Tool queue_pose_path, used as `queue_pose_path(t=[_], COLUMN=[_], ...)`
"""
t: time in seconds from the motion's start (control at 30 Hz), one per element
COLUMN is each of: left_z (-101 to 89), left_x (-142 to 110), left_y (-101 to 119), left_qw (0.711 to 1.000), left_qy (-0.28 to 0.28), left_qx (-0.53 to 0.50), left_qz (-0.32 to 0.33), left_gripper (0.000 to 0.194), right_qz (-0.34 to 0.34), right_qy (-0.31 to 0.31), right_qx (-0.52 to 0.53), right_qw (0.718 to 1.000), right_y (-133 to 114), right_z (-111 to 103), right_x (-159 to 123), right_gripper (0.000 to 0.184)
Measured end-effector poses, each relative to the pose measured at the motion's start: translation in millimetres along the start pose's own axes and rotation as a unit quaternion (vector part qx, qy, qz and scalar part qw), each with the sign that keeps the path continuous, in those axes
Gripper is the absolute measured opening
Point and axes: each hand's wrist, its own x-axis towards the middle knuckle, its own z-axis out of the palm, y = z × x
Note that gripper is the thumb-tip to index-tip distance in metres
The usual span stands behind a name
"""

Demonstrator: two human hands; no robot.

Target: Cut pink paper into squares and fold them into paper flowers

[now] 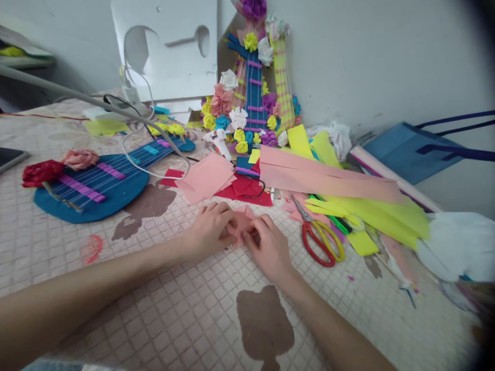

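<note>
Between my two hands is a small piece of pink crepe paper (243,218), partly hidden by the fingers and creased. My left hand (212,230) pinches its left side, with the fingers curled. On the paper's right side my right hand (269,243) pinches with thumb and fingers. Just behind lies a stack of pink paper squares (207,178), next to red paper pieces (247,189). To the right of my right hand rest scissors with red and yellow handles (319,237), blades pointing away.
A blue guitar-shaped craft (112,188) with paper flowers lies at left, a white cable (127,111) arching over it. Decorated guitar crafts (254,87) lean on the wall near a glue gun (218,140). Pink strips (320,175) and yellow paper (386,219) lie at right.
</note>
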Motion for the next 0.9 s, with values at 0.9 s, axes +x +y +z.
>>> queue_pose_path(t=[0.9], left_z=[0.9], left_x=[-0.2], left_y=[0.0], left_qw=[1.0], left_qy=[0.006], left_qx=[0.003], left_qz=[0.007], left_gripper=[0.01], right_qz=[-0.009], right_qy=[0.004], right_qx=[-0.051], right_qw=[0.999], right_y=[-3.4], right_z=[1.2], right_x=[0.3], right_gripper=[0.01])
